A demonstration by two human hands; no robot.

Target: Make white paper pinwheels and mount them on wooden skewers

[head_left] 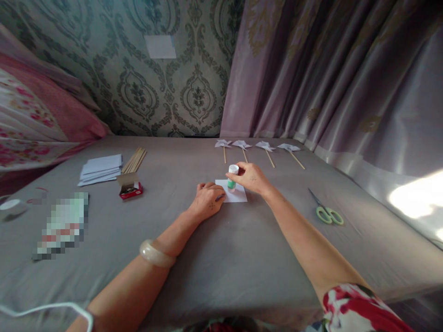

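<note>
A small white sheet of paper (pixel 238 197) lies on the grey cloth in front of me. My right hand (pixel 252 177) grips a glue stick (pixel 231 183) with a white top and a green band, upright over the paper. Whether its lower end touches the sheet is hard to see. My left hand (pixel 209 200) rests at the paper's left edge, fingers bent and holding it down; its fingertips cover that edge.
Several paper pinwheels (pixel 266 146) on sticks lie at the back. Scissors (pixel 325 213) with green handles are at right. Leftward are stacked white sheets (pixel 102 168), wooden sticks (pixel 135 160), an opened red box (pixel 131 190), a blurred packet (pixel 65 221) and a white cable (pixel 51 305).
</note>
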